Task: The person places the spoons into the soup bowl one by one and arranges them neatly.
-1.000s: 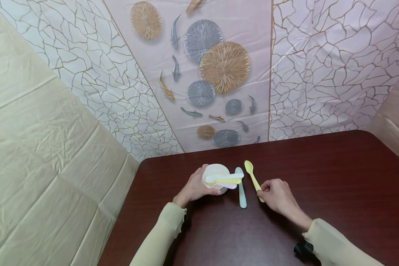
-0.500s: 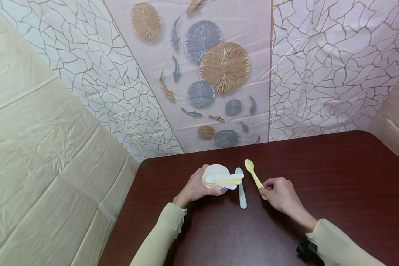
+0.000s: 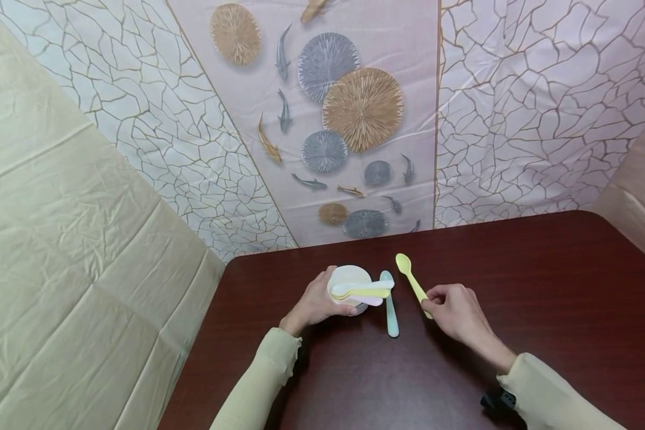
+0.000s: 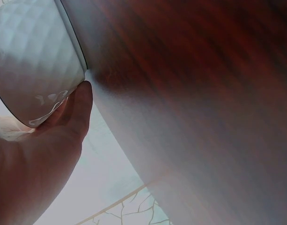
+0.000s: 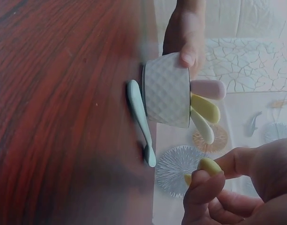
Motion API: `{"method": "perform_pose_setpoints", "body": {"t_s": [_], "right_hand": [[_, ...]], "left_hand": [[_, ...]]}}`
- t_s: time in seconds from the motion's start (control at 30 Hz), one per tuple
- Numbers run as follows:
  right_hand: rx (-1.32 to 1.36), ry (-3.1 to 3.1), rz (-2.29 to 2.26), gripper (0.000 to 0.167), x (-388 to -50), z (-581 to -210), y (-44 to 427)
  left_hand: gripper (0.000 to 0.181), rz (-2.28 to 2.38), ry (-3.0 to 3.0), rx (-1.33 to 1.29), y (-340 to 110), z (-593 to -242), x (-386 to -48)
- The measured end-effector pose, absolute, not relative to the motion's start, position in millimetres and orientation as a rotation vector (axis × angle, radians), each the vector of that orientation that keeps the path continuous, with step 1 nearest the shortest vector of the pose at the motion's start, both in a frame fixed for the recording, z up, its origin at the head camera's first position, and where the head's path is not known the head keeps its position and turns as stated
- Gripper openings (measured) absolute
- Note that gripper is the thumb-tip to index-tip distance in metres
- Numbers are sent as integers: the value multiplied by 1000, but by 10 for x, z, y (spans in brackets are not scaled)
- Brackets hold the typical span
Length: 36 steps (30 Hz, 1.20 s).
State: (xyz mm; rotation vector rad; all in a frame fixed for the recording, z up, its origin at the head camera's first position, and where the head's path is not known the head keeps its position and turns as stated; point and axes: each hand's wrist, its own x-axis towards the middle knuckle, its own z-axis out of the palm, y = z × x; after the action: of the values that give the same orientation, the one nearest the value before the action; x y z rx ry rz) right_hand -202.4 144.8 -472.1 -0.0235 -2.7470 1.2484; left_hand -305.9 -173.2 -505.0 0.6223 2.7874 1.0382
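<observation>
My left hand (image 3: 317, 300) grips a white bowl (image 5: 165, 89) with a diamond-textured wall, fingers and thumb on its sides. Several spoons lean in this bowl, their pink handle (image 5: 209, 89), yellow handle (image 5: 206, 109) and whitish handle (image 5: 202, 125) jutting over the rim toward the right. Beside it, a mint-green spoon (image 3: 391, 310) lies on the table. Between thumb and fingers, my right hand (image 3: 457, 313) pinches the handle end of another yellow spoon (image 3: 411, 280), whose bowl end points away from me. In the right wrist view, my fingers hide most of this spoon.
The dark red wooden table (image 3: 543, 286) spreads out around both hands. Behind its far edge hangs a patterned cloth (image 3: 376, 179), and a beige cloth (image 3: 86, 269) covers the left side. A black wrist device (image 3: 498, 401) sits at my right sleeve.
My right hand has shifted slightly away from me and to the right with the yellow spoon. The left hand, the bowl and the mint-green spoon have stayed in place.
</observation>
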Motion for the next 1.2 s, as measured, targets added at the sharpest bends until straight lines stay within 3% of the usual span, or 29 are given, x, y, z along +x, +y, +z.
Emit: {"method": "perform_pose_setpoints", "body": {"t_s": [0.67,1.2], "right_hand": [[-12,-2703,1272,12,-2006,-4670,1505],[11,-2680,1306,18,-1994,-4602,1518]], "left_hand": [[112,1050,2786,582,-1718,-5026,-3028],[106,1066,2779,602,-1712,-5020,-3021]]}}
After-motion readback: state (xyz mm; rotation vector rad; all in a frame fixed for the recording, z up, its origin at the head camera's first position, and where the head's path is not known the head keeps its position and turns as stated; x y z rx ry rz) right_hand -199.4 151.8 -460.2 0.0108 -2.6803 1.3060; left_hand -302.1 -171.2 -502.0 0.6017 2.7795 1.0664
